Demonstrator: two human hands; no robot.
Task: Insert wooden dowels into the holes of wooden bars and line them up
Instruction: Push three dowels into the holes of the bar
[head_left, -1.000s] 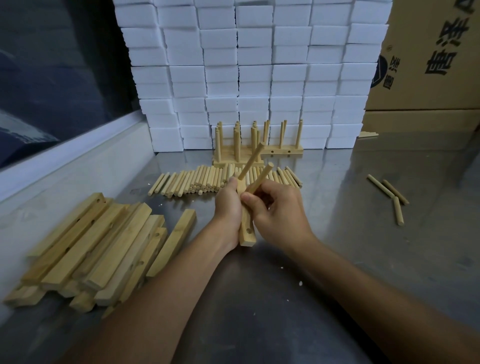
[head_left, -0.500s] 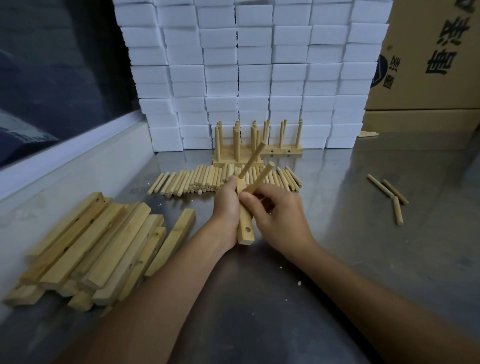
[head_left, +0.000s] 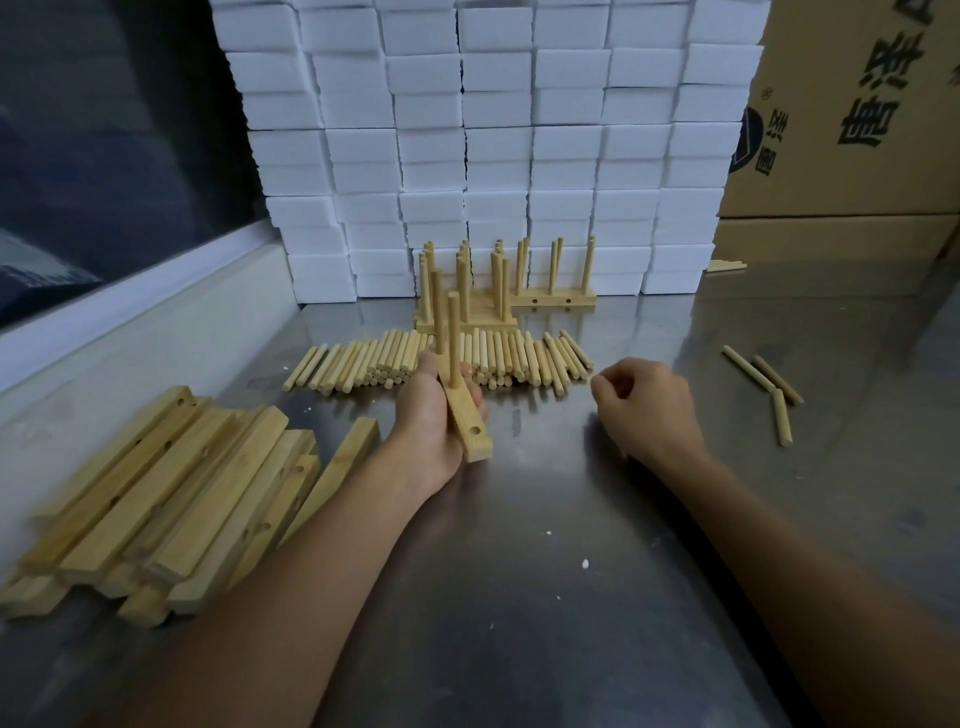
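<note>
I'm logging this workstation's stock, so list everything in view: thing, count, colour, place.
held bar: one, light wood, two dowels standing in it, in left hand
loose dowels: dozens, light wood, row behind the hands
bare bars: a pile, light wood, table left
finished bars: several, dowels upright, in front of the blocks
stray dowels: three, light wood, table right
foam blocks: many, white, stacked at back
cardboard boxes: brown, back right
table: one, steel
left hand: grips the bar
right hand: loosely curled, empty
</note>
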